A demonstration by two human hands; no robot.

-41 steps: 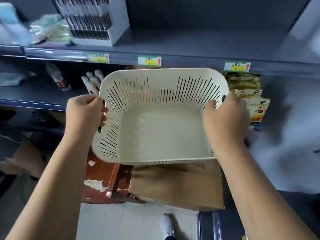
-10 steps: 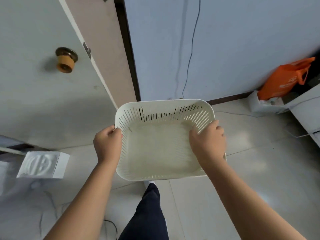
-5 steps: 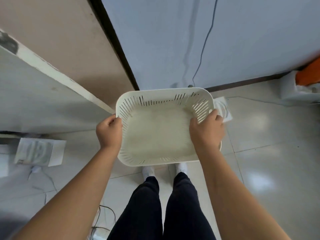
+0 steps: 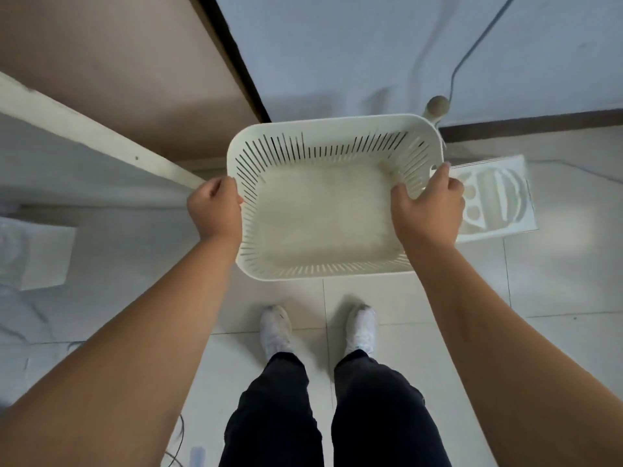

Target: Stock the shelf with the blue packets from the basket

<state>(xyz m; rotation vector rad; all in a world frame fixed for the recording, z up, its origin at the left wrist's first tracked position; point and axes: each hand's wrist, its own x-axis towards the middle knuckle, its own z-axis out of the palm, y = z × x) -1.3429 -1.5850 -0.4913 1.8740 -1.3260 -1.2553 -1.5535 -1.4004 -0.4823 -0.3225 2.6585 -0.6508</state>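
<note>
A cream slotted plastic basket (image 4: pixel 323 210) hangs level above the tiled floor, in front of my feet. Nothing lies inside it; no blue packets show. My left hand (image 4: pixel 214 210) grips its left rim, fingers curled over the edge. My right hand (image 4: pixel 428 205) grips the right rim, thumb inside the wall and fingers outside. The shelf is out of view.
A brown door (image 4: pixel 135 62) with a dark frame stands at the upper left beside a pale wall with a cable (image 4: pixel 472 48). White cartons lie on the floor at the right (image 4: pixel 495 200) and left (image 4: pixel 37 254). My white shoes (image 4: pixel 276 328) stand below the basket.
I have turned away from the shelf toward the door and wall. The view has tilted further down over the last second, with the basket lower and my feet now showing. Both grips are unchanged.
</note>
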